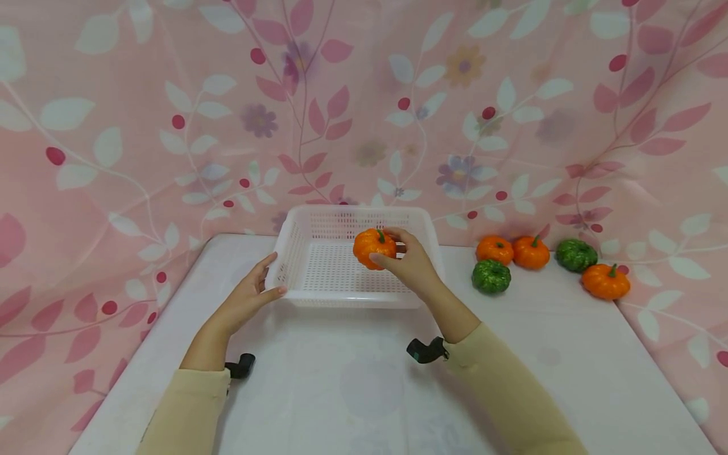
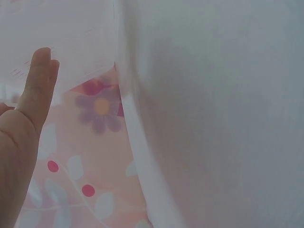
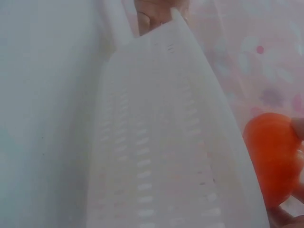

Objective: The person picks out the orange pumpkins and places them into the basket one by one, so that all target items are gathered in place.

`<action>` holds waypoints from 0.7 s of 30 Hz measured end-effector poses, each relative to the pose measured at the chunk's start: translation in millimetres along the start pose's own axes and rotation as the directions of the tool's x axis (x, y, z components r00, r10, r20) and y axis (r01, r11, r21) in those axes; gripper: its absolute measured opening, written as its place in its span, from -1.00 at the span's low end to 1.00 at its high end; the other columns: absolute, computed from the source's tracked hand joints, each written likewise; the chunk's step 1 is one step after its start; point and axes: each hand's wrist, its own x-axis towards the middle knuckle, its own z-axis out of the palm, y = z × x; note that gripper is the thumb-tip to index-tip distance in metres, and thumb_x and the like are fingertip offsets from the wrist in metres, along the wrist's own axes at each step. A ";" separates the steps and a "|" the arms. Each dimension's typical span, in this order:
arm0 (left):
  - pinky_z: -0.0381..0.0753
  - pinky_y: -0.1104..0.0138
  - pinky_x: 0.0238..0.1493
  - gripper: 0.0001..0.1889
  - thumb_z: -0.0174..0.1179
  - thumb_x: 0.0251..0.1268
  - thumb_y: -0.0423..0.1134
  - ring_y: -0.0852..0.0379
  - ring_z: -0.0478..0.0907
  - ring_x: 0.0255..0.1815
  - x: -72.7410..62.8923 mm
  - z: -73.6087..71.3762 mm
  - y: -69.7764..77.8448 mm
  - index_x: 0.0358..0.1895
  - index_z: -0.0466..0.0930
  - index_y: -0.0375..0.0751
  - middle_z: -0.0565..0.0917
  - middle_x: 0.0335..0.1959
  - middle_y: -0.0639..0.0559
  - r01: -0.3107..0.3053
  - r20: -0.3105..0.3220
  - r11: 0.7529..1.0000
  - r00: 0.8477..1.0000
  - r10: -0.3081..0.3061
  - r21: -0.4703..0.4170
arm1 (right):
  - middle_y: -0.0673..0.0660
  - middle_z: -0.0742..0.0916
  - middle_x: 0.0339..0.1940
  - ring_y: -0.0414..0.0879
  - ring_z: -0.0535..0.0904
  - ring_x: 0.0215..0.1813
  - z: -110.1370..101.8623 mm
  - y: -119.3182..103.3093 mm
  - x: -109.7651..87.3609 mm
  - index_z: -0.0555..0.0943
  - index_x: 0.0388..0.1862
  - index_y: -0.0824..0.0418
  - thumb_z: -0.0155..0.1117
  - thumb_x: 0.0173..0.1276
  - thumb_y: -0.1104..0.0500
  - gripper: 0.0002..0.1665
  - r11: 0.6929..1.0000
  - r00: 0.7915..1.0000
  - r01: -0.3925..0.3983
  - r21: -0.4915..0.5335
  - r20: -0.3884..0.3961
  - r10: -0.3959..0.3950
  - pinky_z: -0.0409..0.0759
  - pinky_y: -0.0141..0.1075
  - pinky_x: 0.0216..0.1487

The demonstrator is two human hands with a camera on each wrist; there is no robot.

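Over the inside of a white plastic basket [image 1: 347,296], my right hand [image 1: 411,262] holds a small orange pumpkin [image 1: 372,248] with a green stem. The thumb lies on its near side and the fingers on its far side. In the right wrist view the orange pumpkin [image 3: 271,159] shows beyond the basket wall [image 3: 161,118]. My left hand [image 1: 244,302] touches the basket's left end, thumb near the front corner and fingers along the side. Its fingers [image 2: 40,83] look straight in the left wrist view. Part of the left hand [image 3: 159,12] appears behind the basket's far end.
Right of the basket, an orange pumpkin [image 1: 494,250], another orange one [image 1: 531,253] and a green pumpkin [image 1: 491,277] sit close together. Further right are a green pumpkin [image 1: 576,254] and an orange one [image 1: 605,282]. A floral curtain [image 1: 364,114] hangs behind the white-covered table [image 1: 364,379].
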 end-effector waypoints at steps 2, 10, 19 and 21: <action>-0.07 -0.17 0.48 -0.09 0.23 0.42 -0.26 -0.21 -0.17 0.60 0.2 0.4 -0.1 0.65 -0.20 0.04 -0.13 0.62 -0.28 -0.001 0.000 1.000 1.000 0.001 -0.007 | 0.10 0.51 0.30 0.09 0.46 0.22 7.2 -2.1 2.4 0.41 0.42 0.08 0.48 0.26 -0.02 -0.21 1.000 1.000 0.003 0.000 0.013 -0.003 0.63 -0.09 0.07; 0.04 -0.18 0.44 -0.10 0.22 0.43 -0.29 -0.23 0.01 0.55 0.4 1.4 0.0 0.64 -0.20 0.01 0.00 0.58 -0.34 -0.003 -0.002 1.000 1.000 0.003 -0.024 | 0.07 0.53 0.27 0.05 0.47 0.18 36.8 -8.5 12.6 0.43 0.40 0.10 0.50 0.26 -0.01 -0.23 0.999 0.997 0.027 -0.035 0.071 -0.024 0.64 -0.15 0.04; 0.26 0.06 0.38 -0.08 0.25 0.40 -0.28 -0.18 0.20 0.46 0.5 1.2 0.0 0.64 -0.19 0.00 0.17 0.52 -0.32 0.004 -0.009 1.000 1.000 -0.005 -0.022 | 0.11 0.52 0.27 0.05 0.48 0.15 62.6 -14.0 25.6 0.44 0.40 0.12 0.51 0.24 -0.01 -0.22 0.994 0.992 0.010 -0.106 0.126 0.003 0.60 -0.16 0.12; 0.25 0.05 0.39 -0.08 0.25 0.40 -0.29 -0.18 0.20 0.46 0.3 1.0 -0.2 0.64 -0.18 0.00 0.16 0.53 -0.32 0.004 -0.010 1.000 1.000 -0.004 -0.020 | 0.13 0.51 0.28 0.04 0.50 0.15 67.9 -14.4 29.3 0.44 0.39 0.14 0.51 0.25 0.02 -0.23 0.992 0.989 0.020 -0.126 0.147 -0.001 0.58 -0.17 0.15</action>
